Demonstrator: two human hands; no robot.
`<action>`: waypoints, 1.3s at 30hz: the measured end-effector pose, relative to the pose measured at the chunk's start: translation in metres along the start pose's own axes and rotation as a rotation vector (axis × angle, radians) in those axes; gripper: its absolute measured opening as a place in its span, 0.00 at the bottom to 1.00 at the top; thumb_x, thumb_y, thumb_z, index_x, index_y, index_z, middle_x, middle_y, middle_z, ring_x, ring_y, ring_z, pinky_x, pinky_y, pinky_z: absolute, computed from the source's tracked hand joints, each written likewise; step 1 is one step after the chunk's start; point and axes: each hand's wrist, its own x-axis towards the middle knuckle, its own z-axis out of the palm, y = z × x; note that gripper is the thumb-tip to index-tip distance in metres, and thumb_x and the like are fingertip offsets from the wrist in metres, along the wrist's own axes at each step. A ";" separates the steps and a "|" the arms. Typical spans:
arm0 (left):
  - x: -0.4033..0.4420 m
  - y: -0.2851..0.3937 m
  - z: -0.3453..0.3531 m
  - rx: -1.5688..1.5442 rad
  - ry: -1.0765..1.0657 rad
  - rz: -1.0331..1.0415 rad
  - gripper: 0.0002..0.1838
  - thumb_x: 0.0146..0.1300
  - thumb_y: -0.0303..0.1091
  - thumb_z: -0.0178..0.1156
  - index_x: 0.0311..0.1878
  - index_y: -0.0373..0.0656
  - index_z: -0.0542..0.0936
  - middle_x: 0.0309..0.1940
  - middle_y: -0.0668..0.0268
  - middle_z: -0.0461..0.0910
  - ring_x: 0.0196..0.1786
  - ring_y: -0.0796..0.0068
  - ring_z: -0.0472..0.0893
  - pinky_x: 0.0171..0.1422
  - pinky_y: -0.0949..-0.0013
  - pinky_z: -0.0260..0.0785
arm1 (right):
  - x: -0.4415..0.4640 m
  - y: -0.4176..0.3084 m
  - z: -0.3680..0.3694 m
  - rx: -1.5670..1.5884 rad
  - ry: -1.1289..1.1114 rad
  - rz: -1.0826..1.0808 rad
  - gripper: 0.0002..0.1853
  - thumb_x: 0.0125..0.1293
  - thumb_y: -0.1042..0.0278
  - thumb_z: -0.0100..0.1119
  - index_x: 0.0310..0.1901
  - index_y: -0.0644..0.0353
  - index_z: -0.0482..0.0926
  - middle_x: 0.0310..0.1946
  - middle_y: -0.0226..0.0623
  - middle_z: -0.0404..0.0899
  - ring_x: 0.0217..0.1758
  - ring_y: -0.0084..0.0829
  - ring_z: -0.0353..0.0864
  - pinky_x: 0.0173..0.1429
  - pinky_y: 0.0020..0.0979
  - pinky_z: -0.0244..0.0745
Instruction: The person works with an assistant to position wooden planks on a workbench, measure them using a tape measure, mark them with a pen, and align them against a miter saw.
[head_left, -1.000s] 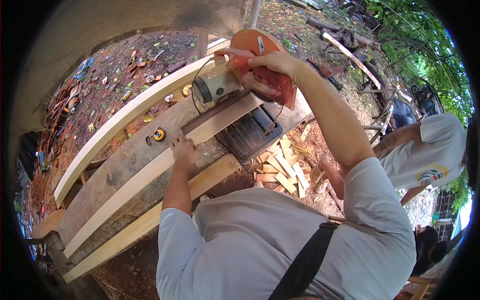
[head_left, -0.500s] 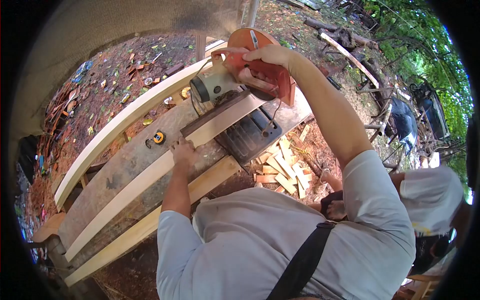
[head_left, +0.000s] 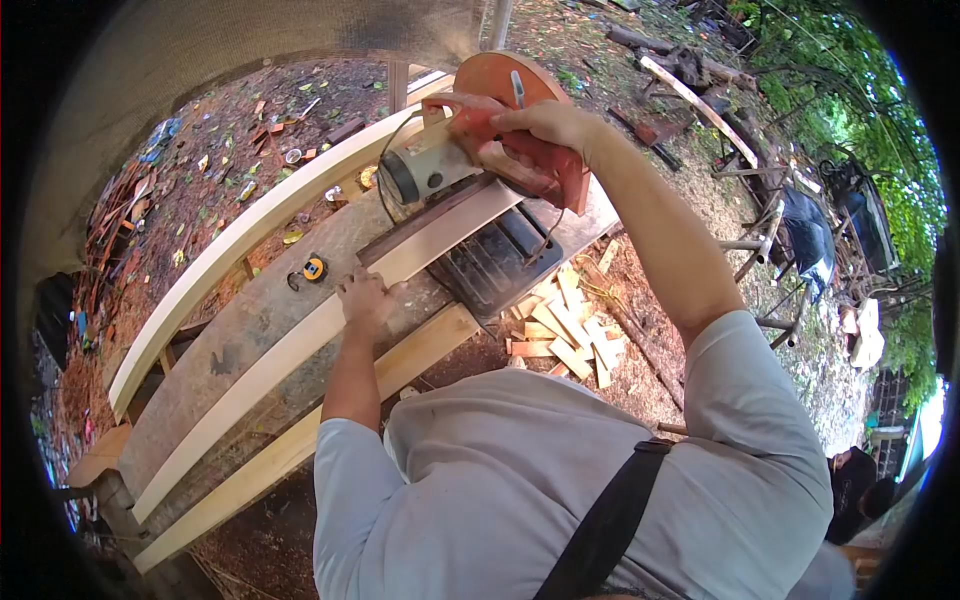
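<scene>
My right hand is wrapped round the red handle of a chop saw, which has an orange round guard and a grey motor. The saw head sits low over the far end of a long pale wooden board; the blade and any cut are hidden from me. My left hand grips that board near its middle, fingers over the far edge. The board lies along a dark fence on the black slotted saw base. Just beyond my left hand is a yellow and black tape measure.
A long curved beam runs along the bench's far side, and another plank along the near side. Short wood offcuts are heaped on the ground right of the bench. A cloth sheet hangs at upper left.
The co-worker at the right has moved mostly out of view. Both my hands keep their holds, and the saw head looks barely shifted, its round guard turned slightly.
</scene>
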 end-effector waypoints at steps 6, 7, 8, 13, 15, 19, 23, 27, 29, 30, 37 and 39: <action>-0.001 0.000 0.000 0.000 0.004 -0.005 0.39 0.61 0.70 0.55 0.57 0.42 0.84 0.73 0.49 0.64 0.70 0.40 0.66 0.73 0.38 0.54 | 0.006 -0.003 -0.003 -0.075 0.009 -0.015 0.28 0.61 0.45 0.68 0.45 0.67 0.85 0.37 0.39 0.85 0.37 0.29 0.83 0.42 0.31 0.77; 0.000 0.001 -0.001 -0.002 0.003 -0.011 0.39 0.61 0.70 0.55 0.56 0.42 0.84 0.72 0.49 0.65 0.70 0.40 0.66 0.73 0.38 0.54 | 0.004 -0.009 -0.002 -0.082 0.012 0.007 0.27 0.62 0.45 0.67 0.45 0.68 0.85 0.37 0.39 0.85 0.37 0.29 0.83 0.42 0.32 0.77; 0.001 0.001 -0.003 0.001 0.004 -0.007 0.39 0.61 0.70 0.55 0.56 0.42 0.84 0.72 0.49 0.65 0.70 0.40 0.66 0.73 0.38 0.54 | 0.001 -0.015 -0.002 -0.079 0.016 0.008 0.27 0.62 0.45 0.67 0.45 0.68 0.85 0.37 0.39 0.85 0.37 0.29 0.83 0.42 0.32 0.77; 0.001 0.000 0.002 -0.013 0.005 -0.008 0.38 0.61 0.69 0.56 0.57 0.43 0.83 0.71 0.49 0.66 0.70 0.42 0.66 0.73 0.39 0.54 | -0.005 -0.023 0.002 0.082 -0.108 0.021 0.21 0.68 0.49 0.63 0.43 0.63 0.83 0.32 0.35 0.83 0.32 0.29 0.81 0.37 0.31 0.76; 0.002 -0.001 0.003 -0.016 0.004 -0.006 0.38 0.61 0.69 0.56 0.58 0.42 0.82 0.71 0.49 0.66 0.70 0.42 0.66 0.74 0.39 0.54 | -0.004 -0.020 0.003 0.097 -0.100 0.023 0.21 0.68 0.49 0.63 0.43 0.64 0.83 0.32 0.36 0.83 0.32 0.29 0.81 0.36 0.31 0.77; 0.001 -0.001 0.002 -0.010 0.036 0.003 0.41 0.61 0.70 0.55 0.60 0.40 0.80 0.72 0.48 0.65 0.71 0.41 0.65 0.74 0.38 0.53 | -0.004 -0.016 0.003 0.026 -0.047 0.043 0.22 0.67 0.48 0.64 0.43 0.64 0.83 0.32 0.36 0.84 0.32 0.29 0.82 0.36 0.31 0.77; 0.001 0.001 -0.004 -0.016 -0.031 -0.022 0.41 0.61 0.70 0.56 0.61 0.40 0.79 0.72 0.47 0.65 0.72 0.41 0.64 0.75 0.38 0.53 | -0.014 -0.019 0.004 -0.031 -0.017 0.038 0.21 0.67 0.49 0.64 0.42 0.64 0.84 0.33 0.36 0.84 0.32 0.27 0.82 0.37 0.29 0.76; 0.001 0.000 -0.002 -0.027 -0.015 -0.018 0.41 0.61 0.70 0.56 0.61 0.40 0.80 0.72 0.47 0.65 0.73 0.41 0.62 0.75 0.38 0.52 | -0.001 -0.004 0.004 -0.005 0.002 0.007 0.20 0.66 0.50 0.65 0.41 0.64 0.84 0.33 0.34 0.84 0.32 0.25 0.82 0.37 0.29 0.76; 0.001 0.000 -0.001 -0.036 -0.021 -0.018 0.41 0.61 0.70 0.56 0.61 0.40 0.80 0.72 0.47 0.65 0.74 0.41 0.62 0.76 0.38 0.51 | 0.003 0.002 0.002 -0.002 0.011 -0.008 0.20 0.66 0.51 0.66 0.41 0.64 0.85 0.33 0.34 0.84 0.32 0.25 0.82 0.36 0.29 0.77; 0.001 0.000 0.001 -0.033 -0.009 -0.017 0.41 0.61 0.69 0.56 0.61 0.40 0.80 0.73 0.48 0.64 0.74 0.41 0.62 0.76 0.38 0.51 | -0.006 -0.003 0.004 -0.017 0.023 0.000 0.20 0.65 0.50 0.66 0.41 0.64 0.85 0.33 0.34 0.85 0.33 0.25 0.82 0.37 0.29 0.77; -0.001 0.000 0.002 -0.028 0.015 -0.028 0.40 0.61 0.69 0.56 0.61 0.42 0.81 0.74 0.52 0.63 0.74 0.43 0.62 0.76 0.39 0.50 | -0.023 0.003 0.004 -0.048 -0.028 -0.042 0.26 0.62 0.47 0.67 0.46 0.67 0.85 0.40 0.40 0.86 0.39 0.30 0.84 0.44 0.31 0.77; 0.000 -0.001 0.003 -0.040 0.016 -0.029 0.39 0.61 0.69 0.56 0.61 0.42 0.81 0.75 0.52 0.63 0.74 0.43 0.62 0.76 0.39 0.50 | -0.031 0.005 0.008 -0.072 -0.013 -0.038 0.25 0.63 0.47 0.66 0.47 0.66 0.85 0.41 0.39 0.86 0.40 0.29 0.83 0.45 0.30 0.77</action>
